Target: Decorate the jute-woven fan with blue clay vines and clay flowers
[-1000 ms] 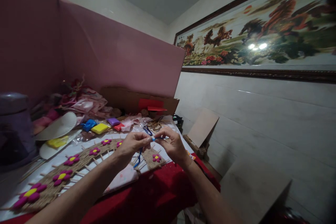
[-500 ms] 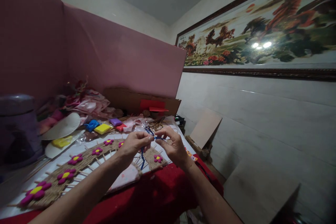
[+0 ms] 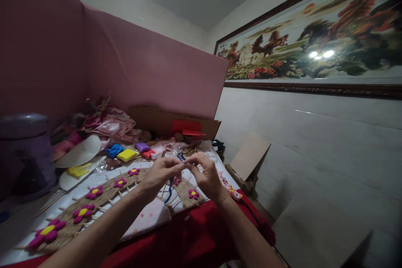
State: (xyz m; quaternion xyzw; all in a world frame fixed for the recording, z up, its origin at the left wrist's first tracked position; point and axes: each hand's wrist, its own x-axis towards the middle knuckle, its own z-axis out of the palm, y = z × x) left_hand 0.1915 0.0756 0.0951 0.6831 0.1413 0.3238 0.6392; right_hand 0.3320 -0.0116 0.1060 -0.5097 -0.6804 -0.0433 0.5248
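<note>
Over the near side of the counter (image 3: pixel 69 194), the two bare hands meet almost tip to tip, each narrowed to a pinch. The left hand (image 3: pixel 160 176) and the right hand (image 3: pixel 205 176) seem to share a thin blue strand (image 3: pixel 168 192) at the fingertips, though the piece between them is too small to make out. The strand hangs below the left hand, which is the nearer one; its length runs mostly downward with a slight bend, its lower end by the spotted pale pad (image 3: pixel 147 220). Whether that end touches the pad I cannot tell. Just beyond the fingertips shows a bit of dark blue patterned material (image 3: pixel 180 157), perhaps separate.

Left of the hands and passing beneath them curves a twine-woven band (image 3: pixel 108 189), crossed by short sticks and set with magenta flowers (image 3: pixel 83 213). Red cloth (image 3: pixel 188 236) lies on the near side of the hands. Beyond the left hand sit the yellow packet (image 3: pixel 126 155), the blue packet (image 3: pixel 114 150) and the purple packet (image 3: pixel 143 147); farther left stands a purple cylinder (image 3: pixel 27 159). High to the right of the hands hangs a framed horse picture (image 3: pixel 273 56).
</note>
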